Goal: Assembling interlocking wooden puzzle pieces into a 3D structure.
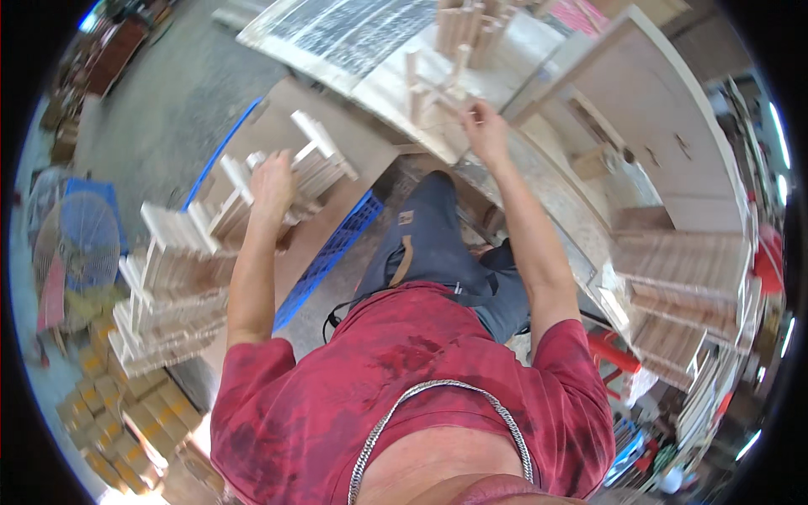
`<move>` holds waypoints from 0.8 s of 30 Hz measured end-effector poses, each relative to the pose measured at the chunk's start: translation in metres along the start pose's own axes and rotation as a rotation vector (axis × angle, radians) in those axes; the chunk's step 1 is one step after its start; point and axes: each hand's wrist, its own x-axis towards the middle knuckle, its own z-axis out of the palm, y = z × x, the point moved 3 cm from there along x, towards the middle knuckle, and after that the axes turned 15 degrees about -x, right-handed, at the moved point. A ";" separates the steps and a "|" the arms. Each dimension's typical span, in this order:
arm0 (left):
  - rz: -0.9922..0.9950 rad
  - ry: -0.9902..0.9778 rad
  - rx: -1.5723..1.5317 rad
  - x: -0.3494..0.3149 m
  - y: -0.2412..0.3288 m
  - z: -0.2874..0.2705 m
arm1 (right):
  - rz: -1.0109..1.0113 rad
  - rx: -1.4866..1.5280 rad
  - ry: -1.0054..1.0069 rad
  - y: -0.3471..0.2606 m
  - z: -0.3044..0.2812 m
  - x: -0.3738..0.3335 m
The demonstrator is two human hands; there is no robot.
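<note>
My left hand (273, 183) is over a row of pale wooden pieces (316, 147) on the left, its fingers curled down onto one of them. The exact grip is partly hidden by the back of the hand. My right hand (484, 130) is closed in a pinch at the edge of the worktable (421, 139). Its fingertips meet the near end of a small wooden frame (439, 91) with upright posts and a crossbar, which rests on the tabletop. More stacked wooden parts (181, 286) continue along the left, nearer to me.
Cardboard (316, 223) lies over a blue plastic pallet (324, 261) beneath the left stack. Several upright wooden parts (475, 29) stand farther back on the worktable. To the right are a large pale panel (648, 109) and stacked boards (682, 261). A fan (77, 240) stands far left.
</note>
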 end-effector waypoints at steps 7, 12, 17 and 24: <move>-0.012 -0.088 0.005 -0.011 -0.064 0.008 | -0.226 -0.020 -0.141 -0.060 -0.154 -0.115; -0.025 0.472 -0.349 0.002 -0.036 -0.063 | -0.416 -0.782 0.424 -0.067 -0.405 -0.198; 0.019 0.717 -1.156 0.004 0.088 -0.131 | 0.146 -1.416 0.480 -0.006 -0.613 -0.234; 0.207 0.419 -1.358 -0.030 0.177 -0.113 | 0.393 -1.062 0.105 0.059 -0.639 -0.220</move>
